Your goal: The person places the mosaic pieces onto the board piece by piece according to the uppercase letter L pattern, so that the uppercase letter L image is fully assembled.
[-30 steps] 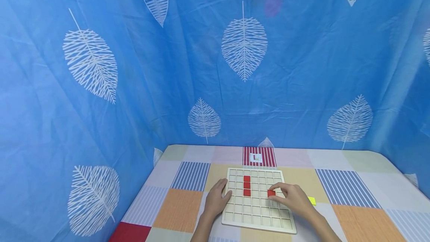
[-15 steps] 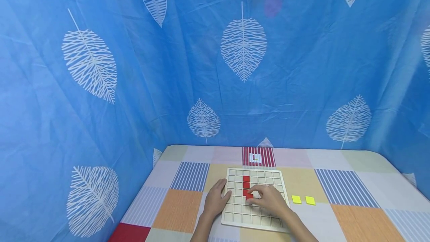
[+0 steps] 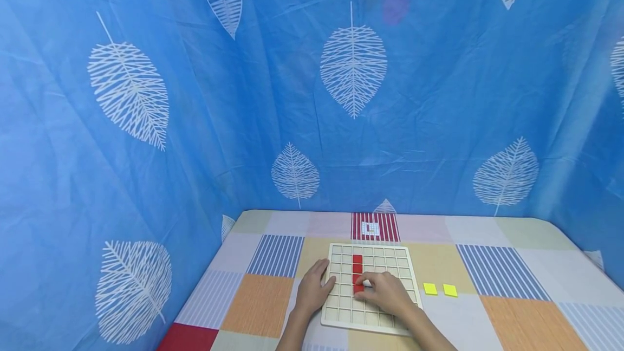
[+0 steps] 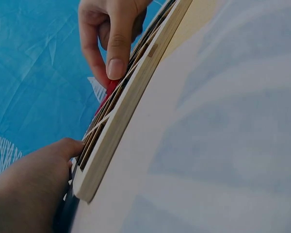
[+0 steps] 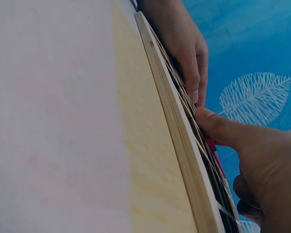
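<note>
A pale wooden grid board point(image 3: 336, 316) lies on the table, its cells divided by raised strips. In one column sit several red square tiles point(image 3: 357, 268). The thumb and fingers of my right hand point(image 3: 387, 291) pinch the lowest red tile point(image 3: 358, 289) at its cell, directly below the others. My left hand point(image 3: 311, 290) rests along the board's left edge, thumb on the rim and fingers extended. Seen from the left wrist, the right hand point(image 4: 114, 29) points down over the board's surface. The right wrist view shows the board's side point(image 5: 174, 138) nearly edge-on.
Two yellow square tiles point(image 3: 430, 289) lie right of the board, side by side. Beyond the board's far edge is a small card with a printed grid point(image 3: 370, 229). A patchwork cloth point(image 3: 270, 302) covers the table; a blue leaf-patterned curtain point(image 3: 429, 96) surrounds it.
The right hand has carried a red tile leftward across the board to the foot of the red column, uncovering a second yellow tile. My left hand stays at the board's edge.
</note>
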Tool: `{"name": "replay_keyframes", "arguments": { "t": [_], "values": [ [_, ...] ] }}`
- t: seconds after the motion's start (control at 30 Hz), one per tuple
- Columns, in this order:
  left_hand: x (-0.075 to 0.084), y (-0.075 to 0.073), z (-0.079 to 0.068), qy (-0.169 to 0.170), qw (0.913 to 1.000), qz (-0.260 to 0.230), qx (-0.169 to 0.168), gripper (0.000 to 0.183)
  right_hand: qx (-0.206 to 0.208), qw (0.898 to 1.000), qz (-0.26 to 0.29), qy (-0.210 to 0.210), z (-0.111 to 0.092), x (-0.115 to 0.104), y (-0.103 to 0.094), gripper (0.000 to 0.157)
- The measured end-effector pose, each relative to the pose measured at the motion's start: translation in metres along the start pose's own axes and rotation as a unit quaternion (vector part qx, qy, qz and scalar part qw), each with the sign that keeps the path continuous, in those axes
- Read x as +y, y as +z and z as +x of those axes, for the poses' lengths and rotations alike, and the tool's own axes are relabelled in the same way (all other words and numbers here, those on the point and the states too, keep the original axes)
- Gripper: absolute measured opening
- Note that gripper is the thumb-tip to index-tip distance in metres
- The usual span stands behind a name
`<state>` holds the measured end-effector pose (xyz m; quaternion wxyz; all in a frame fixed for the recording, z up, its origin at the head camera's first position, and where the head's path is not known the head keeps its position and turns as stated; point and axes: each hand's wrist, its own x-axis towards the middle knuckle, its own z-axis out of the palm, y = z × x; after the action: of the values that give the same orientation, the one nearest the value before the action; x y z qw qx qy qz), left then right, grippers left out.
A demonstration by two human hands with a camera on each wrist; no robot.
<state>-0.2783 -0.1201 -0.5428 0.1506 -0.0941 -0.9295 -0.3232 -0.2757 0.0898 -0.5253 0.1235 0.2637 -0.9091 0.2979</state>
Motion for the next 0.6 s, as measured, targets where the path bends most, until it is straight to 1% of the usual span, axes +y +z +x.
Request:
{"name": "replay_keyframes", "arguments": {
  "t": [0.13,0.2,0.3,0.4,0.43,0.6],
  "values": [
    [0.000,0.000,0.000,0.006,1.0000,0.006,0.002,0.049,0.011,1.000,0.001,-0.007,0.000,0.001,0.003,0.031],
    [-0.001,0.000,0.001,0.005,1.0000,0.008,0.002,0.049,0.021,1.000,0.001,-0.015,0.000,0.001,0.004,0.031],
    [-0.001,0.000,0.001,-0.001,1.0000,0.008,-0.003,0.050,0.027,1.000,-0.004,-0.016,0.000,0.001,0.005,0.031],
    [0.000,-0.001,0.001,0.000,1.0000,0.008,-0.003,0.050,0.021,1.000,-0.003,-0.007,0.000,0.000,0.004,0.032],
    [0.000,-0.001,0.001,0.000,1.0000,0.008,-0.003,0.050,0.016,1.000,0.000,0.001,0.000,0.000,0.003,0.032],
    [0.000,0.000,0.001,0.005,1.0000,0.007,0.001,0.049,0.006,0.999,0.041,0.024,-0.001,-0.001,-0.007,0.029]
  ]
}}
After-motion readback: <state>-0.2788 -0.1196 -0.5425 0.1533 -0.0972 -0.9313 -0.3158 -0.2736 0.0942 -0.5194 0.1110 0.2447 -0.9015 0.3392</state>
